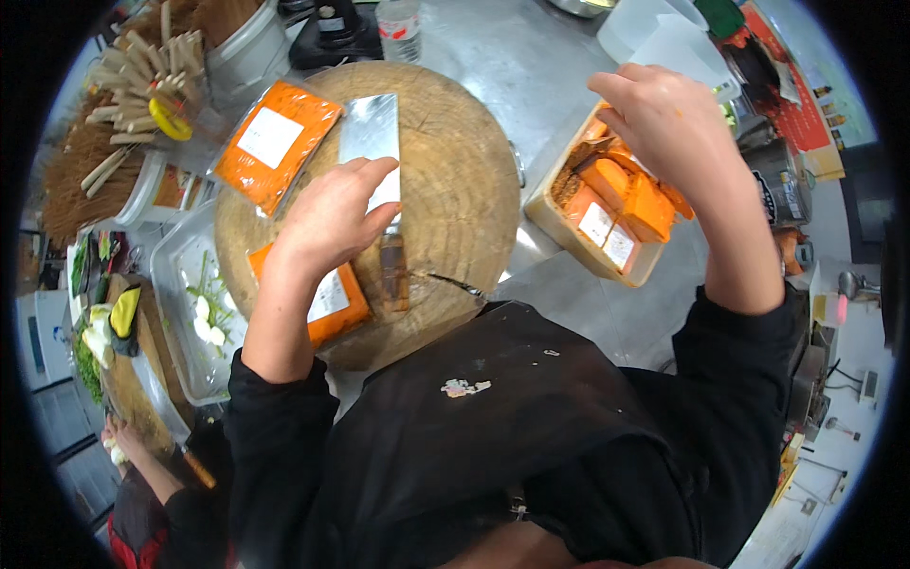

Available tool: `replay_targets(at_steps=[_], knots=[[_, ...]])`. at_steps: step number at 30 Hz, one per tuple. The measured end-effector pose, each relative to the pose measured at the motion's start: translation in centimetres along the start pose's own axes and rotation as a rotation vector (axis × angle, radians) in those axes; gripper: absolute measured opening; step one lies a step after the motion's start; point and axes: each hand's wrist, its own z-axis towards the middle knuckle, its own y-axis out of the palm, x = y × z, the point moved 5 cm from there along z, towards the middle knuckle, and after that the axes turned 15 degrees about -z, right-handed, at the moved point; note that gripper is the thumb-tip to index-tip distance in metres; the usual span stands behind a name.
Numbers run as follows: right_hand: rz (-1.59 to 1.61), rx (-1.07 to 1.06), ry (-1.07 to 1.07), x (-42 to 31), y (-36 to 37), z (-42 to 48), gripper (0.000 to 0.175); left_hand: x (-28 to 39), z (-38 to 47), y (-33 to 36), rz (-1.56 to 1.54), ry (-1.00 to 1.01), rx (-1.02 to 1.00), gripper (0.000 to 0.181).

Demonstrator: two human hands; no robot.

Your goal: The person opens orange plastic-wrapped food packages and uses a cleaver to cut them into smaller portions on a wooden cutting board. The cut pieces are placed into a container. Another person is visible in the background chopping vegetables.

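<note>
A round wooden chopping block [462,171] stands before me with a cleaver [370,128] lying on it, blade away from me. My left hand [341,206] hovers over the blade, fingers bent and apart, holding nothing visible. One labelled plastic pack of orange food [277,146] lies at the block's upper left edge; a second orange pack [341,306] lies partly behind my left wrist. My right hand [654,107] is raised above the far end of a plastic tub [597,259], thumb and fingers close together; whether they pinch anything cannot be told. Orange blocks [647,206] and labelled packs fill the tub.
Left of the block are a clear tray [178,313] with greens and white pieces, and tubs of wooden-handled sticks [149,71]. A water bottle [399,32] stands behind. At lower left, another person's hands [124,441] are near a board with a knife [156,395].
</note>
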Motion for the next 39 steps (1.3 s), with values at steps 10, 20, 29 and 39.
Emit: replay_targets(at_steps=[10,20,29,39], knots=[[0.102,-0.18,-0.414,-11.3,-16.3,-3.4,0.025,-4.8,-7.5,-3.5,0.124,-0.023,0.103,0.042],[0.143,-0.118,-0.384,-14.2,-16.6,-3.0,0.024,-8.2,-12.4,-4.4,0.113,-0.136,0.082,0.046],[0.037,-0.242,-0.366,-15.0,-17.3,-3.3,0.025,-10.6,-15.3,-2.7,0.056,-0.166,0.162,0.049],[0.547,-0.304,-0.148,-23.3,-0.2,2.0,0.039,-12.1,-16.2,0.6,-0.06,-0.152,0.386,0.055]])
